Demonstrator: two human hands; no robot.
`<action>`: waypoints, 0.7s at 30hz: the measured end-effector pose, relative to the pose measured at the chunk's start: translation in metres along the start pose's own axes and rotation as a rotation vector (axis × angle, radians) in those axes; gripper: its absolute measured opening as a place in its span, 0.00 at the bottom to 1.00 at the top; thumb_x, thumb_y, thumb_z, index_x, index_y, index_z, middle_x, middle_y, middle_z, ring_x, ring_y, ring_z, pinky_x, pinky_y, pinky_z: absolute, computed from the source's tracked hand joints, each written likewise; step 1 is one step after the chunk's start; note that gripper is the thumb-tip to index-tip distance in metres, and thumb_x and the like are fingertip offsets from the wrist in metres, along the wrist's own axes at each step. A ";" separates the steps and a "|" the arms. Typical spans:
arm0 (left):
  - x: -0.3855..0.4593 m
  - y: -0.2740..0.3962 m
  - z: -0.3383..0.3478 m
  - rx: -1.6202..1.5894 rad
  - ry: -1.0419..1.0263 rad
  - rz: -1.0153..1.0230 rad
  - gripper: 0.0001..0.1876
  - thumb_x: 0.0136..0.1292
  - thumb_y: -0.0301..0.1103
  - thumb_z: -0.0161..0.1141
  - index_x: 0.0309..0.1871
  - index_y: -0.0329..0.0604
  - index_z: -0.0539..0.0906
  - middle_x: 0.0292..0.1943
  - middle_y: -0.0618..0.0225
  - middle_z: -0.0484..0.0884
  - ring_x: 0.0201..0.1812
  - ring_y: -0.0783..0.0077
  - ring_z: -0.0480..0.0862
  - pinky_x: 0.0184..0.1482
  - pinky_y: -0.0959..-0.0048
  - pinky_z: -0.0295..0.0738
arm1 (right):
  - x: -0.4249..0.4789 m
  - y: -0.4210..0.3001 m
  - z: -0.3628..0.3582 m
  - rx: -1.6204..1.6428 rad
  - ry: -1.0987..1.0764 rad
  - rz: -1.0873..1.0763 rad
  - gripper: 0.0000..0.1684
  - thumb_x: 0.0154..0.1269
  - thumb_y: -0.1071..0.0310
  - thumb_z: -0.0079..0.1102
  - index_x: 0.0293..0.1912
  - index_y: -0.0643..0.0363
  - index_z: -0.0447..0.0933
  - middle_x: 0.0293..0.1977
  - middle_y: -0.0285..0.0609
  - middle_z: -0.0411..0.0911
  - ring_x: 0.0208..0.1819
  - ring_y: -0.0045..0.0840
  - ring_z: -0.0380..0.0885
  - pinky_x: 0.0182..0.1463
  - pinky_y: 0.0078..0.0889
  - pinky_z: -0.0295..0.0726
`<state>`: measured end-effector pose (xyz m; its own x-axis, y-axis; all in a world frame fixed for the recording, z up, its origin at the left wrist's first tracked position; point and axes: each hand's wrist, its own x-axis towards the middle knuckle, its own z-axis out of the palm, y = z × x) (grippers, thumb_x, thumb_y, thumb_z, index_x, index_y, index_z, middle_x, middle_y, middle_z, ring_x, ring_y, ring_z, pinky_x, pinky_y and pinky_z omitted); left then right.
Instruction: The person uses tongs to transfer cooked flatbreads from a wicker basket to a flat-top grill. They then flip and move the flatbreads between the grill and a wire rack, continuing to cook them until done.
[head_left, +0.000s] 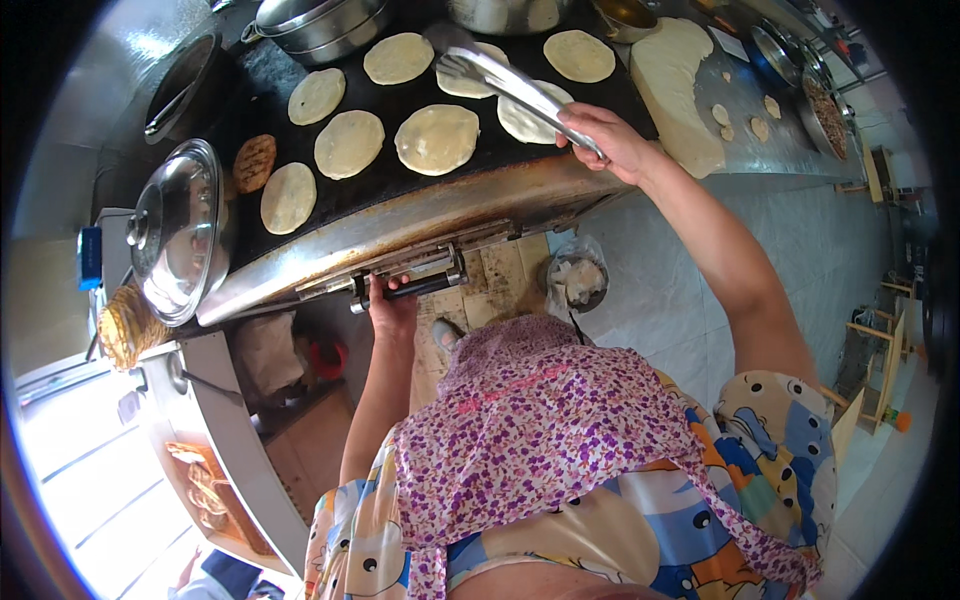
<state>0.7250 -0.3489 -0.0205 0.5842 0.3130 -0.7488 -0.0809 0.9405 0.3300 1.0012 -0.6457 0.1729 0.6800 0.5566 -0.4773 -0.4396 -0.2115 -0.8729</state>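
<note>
My right hand (611, 142) grips a pair of metal tongs (525, 94) at the near end. Their far end is blurred and hangs over the black griddle (360, 199), above a pale round flatbread (476, 75). Several more flatbreads lie spread on the griddle, one of them a plump round (437, 140) near its front edge. A browned, scored oval piece (255, 163) rests at the left. Below the front edge, my left hand (394, 311) is wrapped around the black bar handle (435, 285) at the griddle's front.
A glass lid (180, 232) leans at the griddle's left end. Steel pots (319, 26) stand at the back. A thick dough slab (667, 90) lies on the metal counter (787, 154) at right, near a bowl of filling (823, 116). A lined bin (577, 281) stands on the floor.
</note>
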 end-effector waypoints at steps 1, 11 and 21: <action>0.002 0.002 -0.001 -0.005 -0.014 0.008 0.13 0.70 0.49 0.50 0.35 0.53 0.75 0.22 0.71 0.73 0.35 0.65 0.77 0.47 0.63 0.73 | 0.002 0.001 0.002 -0.032 -0.023 0.003 0.14 0.70 0.54 0.54 0.43 0.54 0.71 0.31 0.31 0.71 0.20 0.08 0.60 0.18 0.13 0.54; 0.023 0.015 -0.010 -0.004 0.021 0.057 0.14 0.70 0.50 0.51 0.31 0.55 0.73 0.22 0.73 0.72 0.34 0.64 0.75 0.47 0.62 0.72 | -0.104 0.010 -0.034 0.208 0.182 -0.081 0.15 0.74 0.57 0.45 0.51 0.57 0.70 0.32 0.35 0.74 0.18 0.09 0.60 0.18 0.13 0.57; 0.045 0.052 -0.031 0.029 0.105 0.097 0.18 0.69 0.53 0.52 0.29 0.52 0.72 0.21 0.72 0.74 0.34 0.65 0.77 0.44 0.66 0.73 | -0.138 0.040 -0.004 -0.040 0.270 0.060 0.14 0.74 0.57 0.45 0.44 0.57 0.71 0.30 0.33 0.73 0.17 0.09 0.59 0.17 0.14 0.55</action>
<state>0.7218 -0.2821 -0.0552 0.4873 0.4159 -0.7678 -0.1090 0.9014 0.4191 0.8924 -0.7344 0.2036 0.7875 0.3087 -0.5334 -0.4640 -0.2726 -0.8429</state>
